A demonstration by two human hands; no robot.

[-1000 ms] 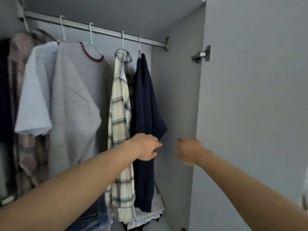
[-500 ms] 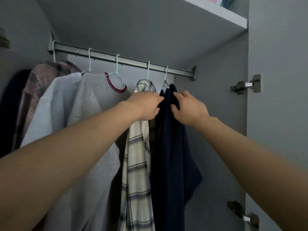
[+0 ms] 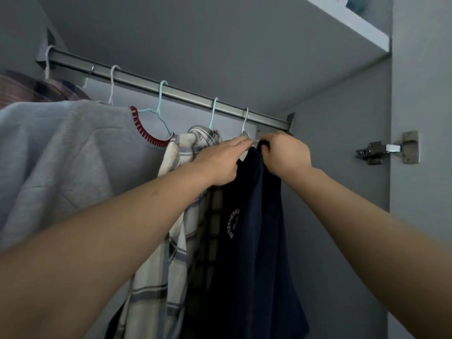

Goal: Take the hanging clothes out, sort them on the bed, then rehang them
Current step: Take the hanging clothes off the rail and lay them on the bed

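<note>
Head view: I am looking up into the wardrobe [image 3: 337, 152], whose rail [image 3: 171, 90] runs from about ten o'clock down toward three o'clock. My right hand [image 3: 285, 154] is clenched around the top edge of the navy garment [image 3: 259, 241], fingers curled into the cloth just under the rail's right end. My left hand [image 3: 221, 162] lies at nine o'clock from it, close beside; its fingers reach to the white hanger [image 3: 245, 123] that carries the navy garment, thumb tucked under, and I cannot tell whether they truly grip the hanger or only rest on it. The navy garment hangs at the far right of the rail, with a small round pale print on its front.

At nine o'clock from it hangs the plaid shirt [image 3: 171, 253], cream with grey checks, on a pale blue hanger [image 3: 213, 113]; my left forearm crosses in front of it. Further toward nine o'clock is the grey sweater [image 3: 80, 162] with a dark red stitched collar, on another pale blue hanger [image 3: 160, 104]. At the far left a pinkish checked garment [image 3: 31, 89] shows behind the sweater.

At one o'clock, a shelf [image 3: 354, 28] sits above the wardrobe space, with something on it that I cannot make out. At three o'clock a metal hinge [image 3: 386, 149] is fixed to the open door [image 3: 423, 94].
</note>
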